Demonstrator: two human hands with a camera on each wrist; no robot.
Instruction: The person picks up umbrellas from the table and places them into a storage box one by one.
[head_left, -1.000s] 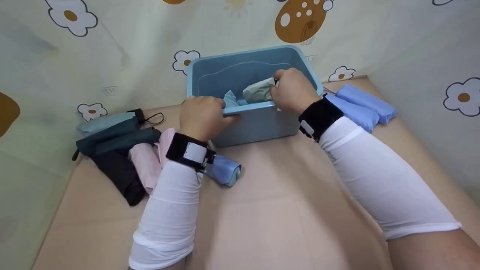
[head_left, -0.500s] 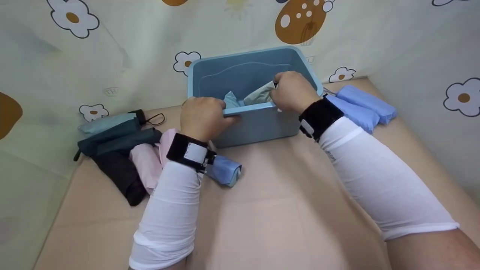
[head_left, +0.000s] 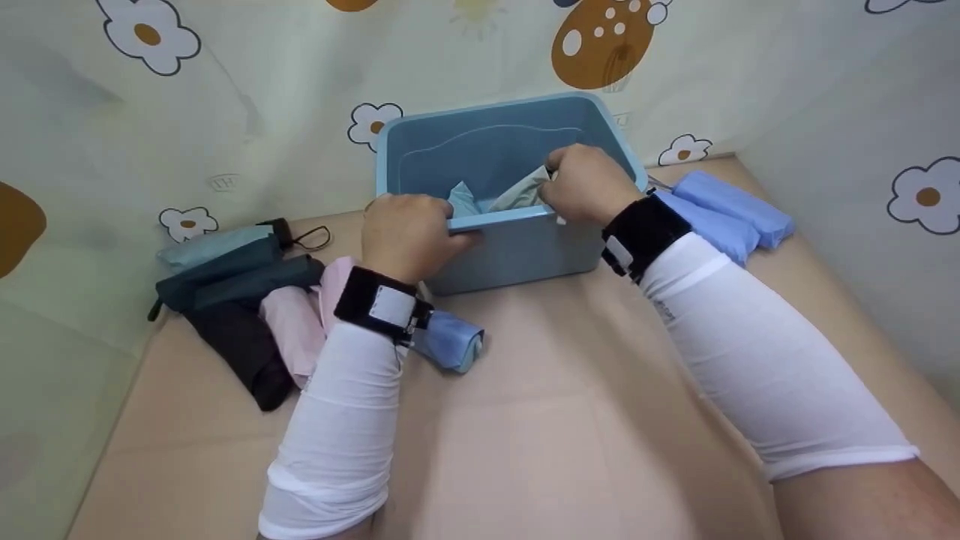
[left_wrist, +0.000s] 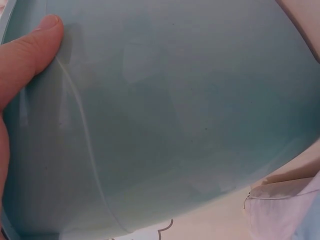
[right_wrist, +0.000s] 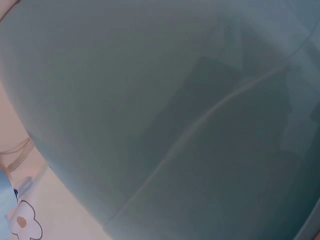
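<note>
A blue plastic bin (head_left: 517, 259) stands against the back wall. My left hand (head_left: 405, 234) grips its near rim, and in the left wrist view the thumb (left_wrist: 37, 47) lies along the outer wall. At the bin's near right side, my right hand (head_left: 589, 182) holds a pale green folded umbrella (head_left: 521, 189) by its end, the other end slanting down inside. Beside it in the bin, a light blue fabric tip (head_left: 462, 201) shows above the rim. The right wrist view is mostly filled by the bin's outer wall (right_wrist: 125, 100); the right fingertips are hidden.
Left of the bin lie several folded umbrellas: light teal (head_left: 217, 246), dark green (head_left: 247, 281), black (head_left: 240, 352) and pink (head_left: 292, 330). A blue one (head_left: 452, 341) lies partly under my left wrist. Two periwinkle ones (head_left: 731, 210) rest at the right. A patterned cloth wall (head_left: 480, 60) closes the back.
The pale green umbrella has sunk lower and tipped more steeply into the bin, the right hand moving slightly down with it. My left hand stays on the rim.
</note>
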